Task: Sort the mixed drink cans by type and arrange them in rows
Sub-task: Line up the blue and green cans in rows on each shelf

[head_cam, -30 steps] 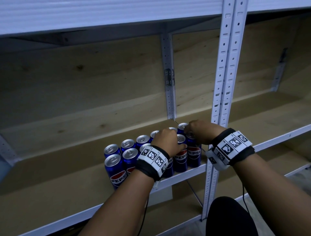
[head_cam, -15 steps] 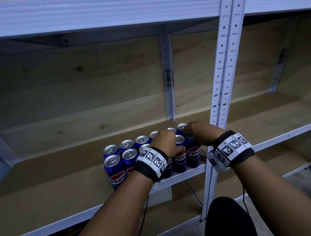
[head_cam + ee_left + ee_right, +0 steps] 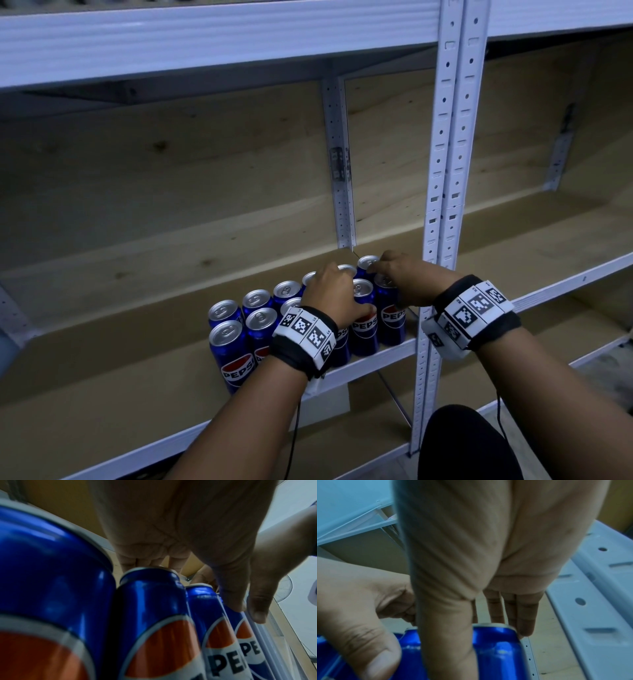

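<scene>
Blue cans point(image 3: 261, 320), seemingly gripped by left hand point(image 3: 334, 296) and right hand point(image 3: 411, 281).

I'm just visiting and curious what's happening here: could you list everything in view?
Shelf board: one, tan wood, middle level.
Pepsi cans: about twelve, blue, two rows on that board; some hidden under hands.
Uprights: two, white perforated metal, right of the cans.
Wristbands: two, black with white coded tags.
Left grip: one bare hand, clasping front-row cans.
Right grip: one bare hand, clasping the rightmost cans.
</scene>
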